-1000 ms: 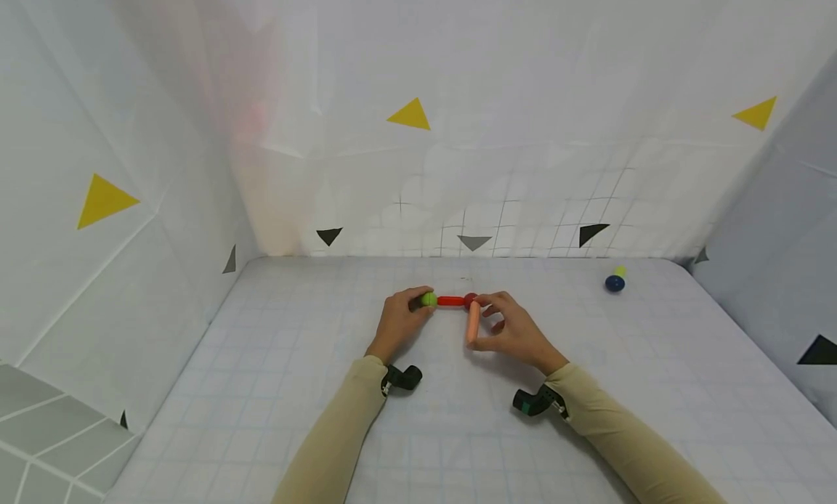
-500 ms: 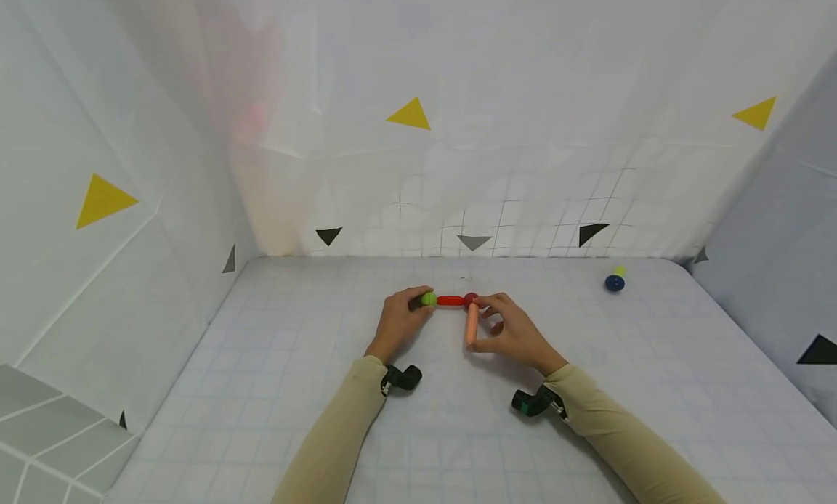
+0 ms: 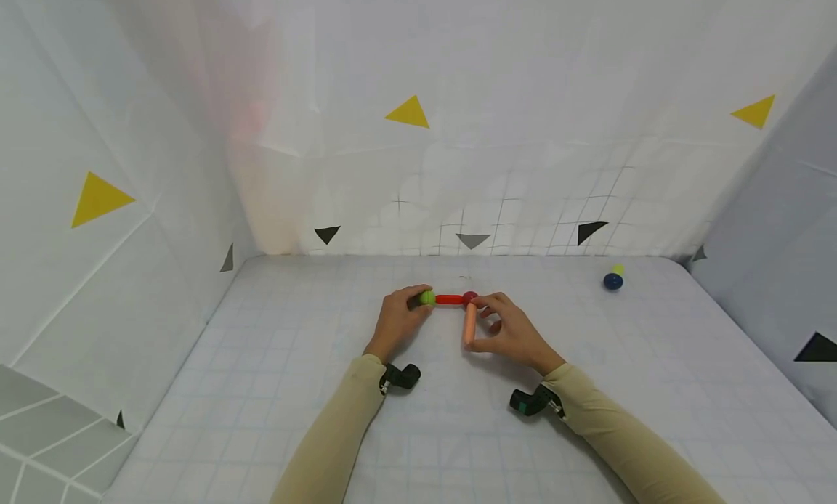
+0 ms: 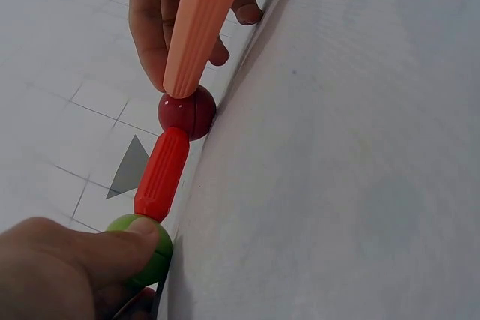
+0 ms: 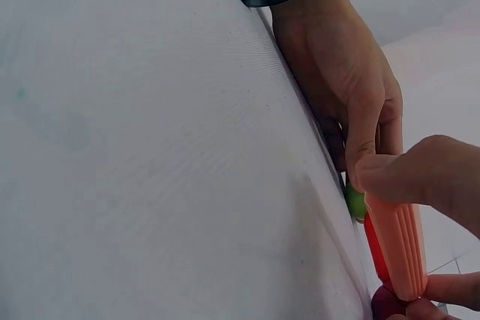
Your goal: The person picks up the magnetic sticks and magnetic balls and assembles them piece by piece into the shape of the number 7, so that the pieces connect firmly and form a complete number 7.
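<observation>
Orange rod (image 3: 469,324), pinched end to end by the right hand (image 3: 518,335), its tip right up at the dark red ball (image 3: 469,298)! Between the 2 hands, a red rod (image 3: 449,299) spans to the green ball (image 3: 428,298), pinched by the left hand (image 3: 395,320).

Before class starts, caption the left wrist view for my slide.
The left hand grips a green ball, a red rod between it and a crimson ball; the right hand pinches an orange rod.
</observation>
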`<state>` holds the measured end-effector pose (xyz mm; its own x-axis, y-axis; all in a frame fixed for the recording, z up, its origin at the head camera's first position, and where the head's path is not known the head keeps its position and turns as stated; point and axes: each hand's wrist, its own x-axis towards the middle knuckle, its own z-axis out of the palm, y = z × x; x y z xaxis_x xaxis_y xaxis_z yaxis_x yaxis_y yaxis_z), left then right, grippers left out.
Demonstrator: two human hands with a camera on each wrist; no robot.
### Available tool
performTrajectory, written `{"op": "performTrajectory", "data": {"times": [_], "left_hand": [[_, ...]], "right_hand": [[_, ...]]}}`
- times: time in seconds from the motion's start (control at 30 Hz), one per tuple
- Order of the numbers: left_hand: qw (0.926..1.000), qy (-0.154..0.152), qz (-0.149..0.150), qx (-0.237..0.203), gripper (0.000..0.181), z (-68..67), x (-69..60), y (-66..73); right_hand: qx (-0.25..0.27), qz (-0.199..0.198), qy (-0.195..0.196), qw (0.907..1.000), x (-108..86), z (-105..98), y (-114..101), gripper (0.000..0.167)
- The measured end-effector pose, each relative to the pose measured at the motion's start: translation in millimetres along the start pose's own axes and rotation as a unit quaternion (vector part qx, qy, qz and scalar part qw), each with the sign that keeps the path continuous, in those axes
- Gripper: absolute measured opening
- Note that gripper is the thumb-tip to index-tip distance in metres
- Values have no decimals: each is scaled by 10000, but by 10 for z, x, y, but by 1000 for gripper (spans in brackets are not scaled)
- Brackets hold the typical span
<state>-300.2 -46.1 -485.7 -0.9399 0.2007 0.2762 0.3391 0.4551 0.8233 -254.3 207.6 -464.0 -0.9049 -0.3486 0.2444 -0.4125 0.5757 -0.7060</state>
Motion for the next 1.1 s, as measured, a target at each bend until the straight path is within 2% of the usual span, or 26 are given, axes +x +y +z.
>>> {"op": "performTrajectory", "data": {"times": [0.73, 0.9, 1.1], "left_hand": [[9999, -19, -126, 105, 39, -10, -20, 43], [9999, 11, -76, 115, 39, -9, -18, 48], [10000, 25, -18, 39, 38, -13, -17, 45]], "right_hand": [[10, -79, 57, 10000, -8, 21, -9, 77], [29, -92, 95, 9999, -12, 28, 3, 77], [152, -259, 267, 9992, -15, 38, 27, 60]]}}
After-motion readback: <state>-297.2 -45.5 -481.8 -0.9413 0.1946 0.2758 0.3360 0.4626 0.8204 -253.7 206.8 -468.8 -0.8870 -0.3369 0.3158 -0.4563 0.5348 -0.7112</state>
